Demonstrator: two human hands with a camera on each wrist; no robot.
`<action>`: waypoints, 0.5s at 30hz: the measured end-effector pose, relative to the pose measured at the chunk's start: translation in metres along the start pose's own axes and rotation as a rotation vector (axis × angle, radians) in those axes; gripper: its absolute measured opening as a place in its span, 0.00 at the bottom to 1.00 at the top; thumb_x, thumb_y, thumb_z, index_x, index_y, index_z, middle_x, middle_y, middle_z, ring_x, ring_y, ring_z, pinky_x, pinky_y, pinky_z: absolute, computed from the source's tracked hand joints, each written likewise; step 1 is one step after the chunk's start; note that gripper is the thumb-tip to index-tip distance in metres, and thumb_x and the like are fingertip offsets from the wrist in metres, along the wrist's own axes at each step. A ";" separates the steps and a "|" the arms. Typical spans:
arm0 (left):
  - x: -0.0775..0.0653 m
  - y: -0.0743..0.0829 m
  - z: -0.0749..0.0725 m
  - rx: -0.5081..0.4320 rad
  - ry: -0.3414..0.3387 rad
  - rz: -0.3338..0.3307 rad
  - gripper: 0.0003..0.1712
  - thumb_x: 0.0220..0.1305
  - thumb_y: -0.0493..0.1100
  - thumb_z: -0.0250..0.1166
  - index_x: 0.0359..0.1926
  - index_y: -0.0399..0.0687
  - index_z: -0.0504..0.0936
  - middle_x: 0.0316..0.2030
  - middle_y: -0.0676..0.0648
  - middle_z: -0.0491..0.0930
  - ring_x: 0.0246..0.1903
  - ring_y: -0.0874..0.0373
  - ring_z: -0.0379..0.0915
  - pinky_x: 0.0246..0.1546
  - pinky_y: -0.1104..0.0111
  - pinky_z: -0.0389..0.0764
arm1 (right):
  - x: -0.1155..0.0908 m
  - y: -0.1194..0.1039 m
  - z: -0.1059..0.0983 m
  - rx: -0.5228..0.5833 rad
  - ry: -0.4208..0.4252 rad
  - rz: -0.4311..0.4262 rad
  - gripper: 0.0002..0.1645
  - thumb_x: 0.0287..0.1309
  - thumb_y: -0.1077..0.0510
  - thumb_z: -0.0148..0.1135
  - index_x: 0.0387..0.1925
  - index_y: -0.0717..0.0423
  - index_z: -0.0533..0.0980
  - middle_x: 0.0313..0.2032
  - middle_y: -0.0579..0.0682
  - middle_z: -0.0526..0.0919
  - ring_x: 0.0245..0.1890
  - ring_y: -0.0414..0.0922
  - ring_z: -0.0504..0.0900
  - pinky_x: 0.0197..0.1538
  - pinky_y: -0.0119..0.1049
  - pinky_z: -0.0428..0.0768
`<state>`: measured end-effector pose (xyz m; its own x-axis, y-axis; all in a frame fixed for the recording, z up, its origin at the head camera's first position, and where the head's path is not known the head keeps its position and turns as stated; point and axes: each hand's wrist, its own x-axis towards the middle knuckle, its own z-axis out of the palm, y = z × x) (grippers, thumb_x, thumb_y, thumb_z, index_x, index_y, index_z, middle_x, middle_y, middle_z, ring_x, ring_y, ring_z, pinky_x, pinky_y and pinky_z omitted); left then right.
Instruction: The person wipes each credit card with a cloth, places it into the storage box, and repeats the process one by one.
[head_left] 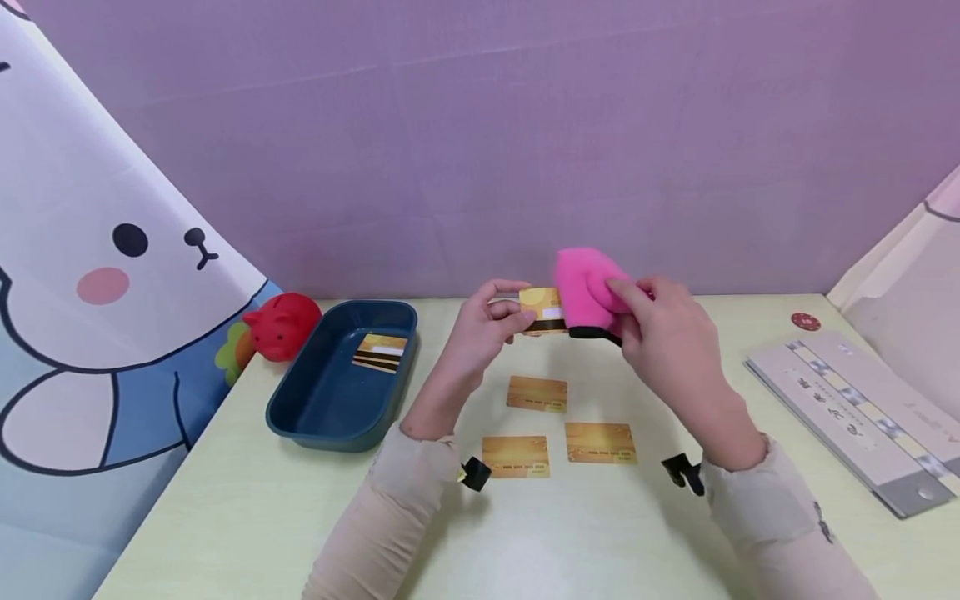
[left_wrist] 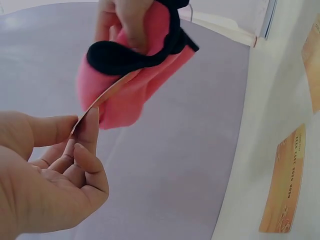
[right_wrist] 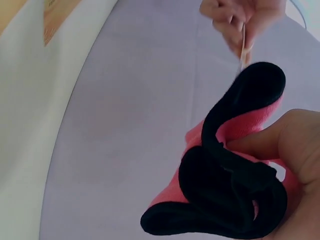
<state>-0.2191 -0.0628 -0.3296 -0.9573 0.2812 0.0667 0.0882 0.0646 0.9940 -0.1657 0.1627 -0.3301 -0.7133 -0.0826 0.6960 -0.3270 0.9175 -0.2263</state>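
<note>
Above the worktop (head_left: pixel 570 533), the left grip (head_left: pixel 480 333) pinches a gold card (head_left: pixel 538 302) by one end, likely leaving the rest free for the pink cloth (head_left: pixel 588 287) the right grip (head_left: pixel 671 354) clasps.

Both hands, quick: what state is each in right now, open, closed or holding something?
Left hand: closed, pinching a gold card between thumb and fingers.
Right hand: closed, gripping a pink, black-trimmed cloth.
</note>
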 end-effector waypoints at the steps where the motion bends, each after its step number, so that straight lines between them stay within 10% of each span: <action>1: 0.000 0.000 -0.001 -0.001 0.001 -0.002 0.19 0.68 0.35 0.64 0.58 0.48 0.77 0.37 0.44 0.85 0.33 0.57 0.75 0.33 0.69 0.70 | 0.000 0.003 0.000 -0.009 0.003 0.012 0.24 0.54 0.69 0.61 0.53 0.53 0.83 0.37 0.61 0.82 0.34 0.61 0.78 0.28 0.56 0.76; 15: -0.002 0.010 -0.013 -0.061 -0.011 0.025 0.22 0.69 0.36 0.63 0.62 0.49 0.75 0.33 0.56 0.84 0.35 0.60 0.77 0.37 0.66 0.73 | 0.004 0.023 -0.010 -0.051 -0.012 0.176 0.25 0.56 0.67 0.56 0.56 0.54 0.81 0.43 0.66 0.79 0.42 0.65 0.75 0.32 0.64 0.74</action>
<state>-0.2197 -0.0748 -0.3184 -0.9520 0.2923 0.0913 0.0951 -0.0012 0.9955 -0.1693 0.1871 -0.3258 -0.7641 0.0762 0.6405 -0.1650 0.9369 -0.3083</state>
